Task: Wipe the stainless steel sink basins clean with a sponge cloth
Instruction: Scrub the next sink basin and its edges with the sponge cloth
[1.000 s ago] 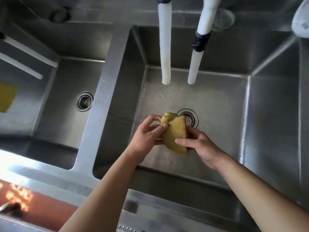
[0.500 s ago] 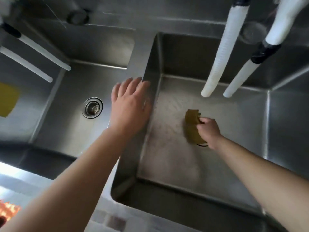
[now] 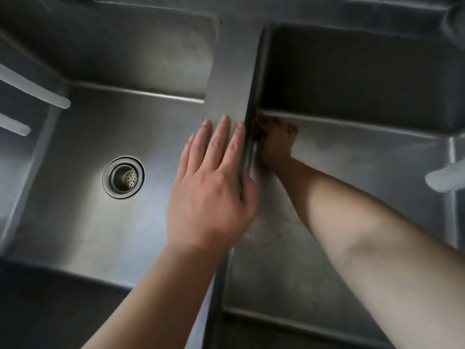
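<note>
Two stainless steel basins sit side by side, split by a steel divider [image 3: 232,79]. My left hand [image 3: 214,187] lies flat and empty on that divider, fingers spread. In the right basin [image 3: 364,157], my right hand [image 3: 275,144] is down at the far left corner, closed on the yellow sponge cloth [image 3: 258,127]. Only a dark, blurred edge of the cloth shows, pressed against the basin's left wall. The left basin [image 3: 83,210] has nothing in it.
A round drain strainer [image 3: 123,177] sits in the left basin floor. White hose ends [image 3: 54,100] reach in at the far left, and another blurred white hose end [image 3: 445,177] hangs at the right edge.
My right hand carried the cloth from over the right basin's drain to its far left corner. My left hand settled flat on the divider. The camera shifted closer and left.
</note>
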A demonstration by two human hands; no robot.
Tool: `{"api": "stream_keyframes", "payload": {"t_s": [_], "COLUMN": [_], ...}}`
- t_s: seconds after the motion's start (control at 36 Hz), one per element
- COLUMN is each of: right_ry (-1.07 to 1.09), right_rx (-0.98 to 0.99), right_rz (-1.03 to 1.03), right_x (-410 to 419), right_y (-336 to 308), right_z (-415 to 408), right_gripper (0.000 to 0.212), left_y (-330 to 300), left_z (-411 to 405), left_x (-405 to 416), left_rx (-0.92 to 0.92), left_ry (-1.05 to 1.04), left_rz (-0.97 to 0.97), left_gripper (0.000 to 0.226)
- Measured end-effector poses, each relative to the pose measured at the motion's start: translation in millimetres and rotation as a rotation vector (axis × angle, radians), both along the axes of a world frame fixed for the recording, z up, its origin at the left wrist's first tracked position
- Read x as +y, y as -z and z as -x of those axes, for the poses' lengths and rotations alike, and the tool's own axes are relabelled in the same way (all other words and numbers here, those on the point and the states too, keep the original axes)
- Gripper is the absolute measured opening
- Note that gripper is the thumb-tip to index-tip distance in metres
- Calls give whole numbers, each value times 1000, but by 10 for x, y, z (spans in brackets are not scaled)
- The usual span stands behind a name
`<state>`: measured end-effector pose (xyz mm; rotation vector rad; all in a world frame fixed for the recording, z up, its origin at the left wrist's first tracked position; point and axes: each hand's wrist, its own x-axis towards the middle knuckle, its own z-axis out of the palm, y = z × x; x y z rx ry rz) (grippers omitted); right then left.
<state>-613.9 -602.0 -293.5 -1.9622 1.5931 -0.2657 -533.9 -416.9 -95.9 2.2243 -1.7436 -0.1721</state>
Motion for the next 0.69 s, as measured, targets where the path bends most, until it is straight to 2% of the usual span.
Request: {"api": "stream_keyframes", "payload": {"t_s": [0.11,0.28,0.42,0.5,0.64,0.69], "right_ry": [-12,-329,-493,-547,-707,-764], "right_rx": [73,153,233,228,185,112], "right_rz": [4,76,122,109,97,105], "right_x": [214,408,893,1238,1752,1953], "right_y": [46,54,76,76,30,-3], "right_z": [-59,237,464,567,787,890], "right_gripper": [44,41,46,50,47,43], "left_y": [-24,-47,-50,-45,-54,-58], "left_z": [-1,0,17,18,28,30], "left_x": [-6,-8,5,9,20,25], "left_rx": [33,39,57,56,61,59], "left_ry": [1,-7,-16,-19,-21,-24], "left_rz": [-5,-10,-11,-9,-14,-19], "left_gripper": [66,67,68,67,67,67]}}
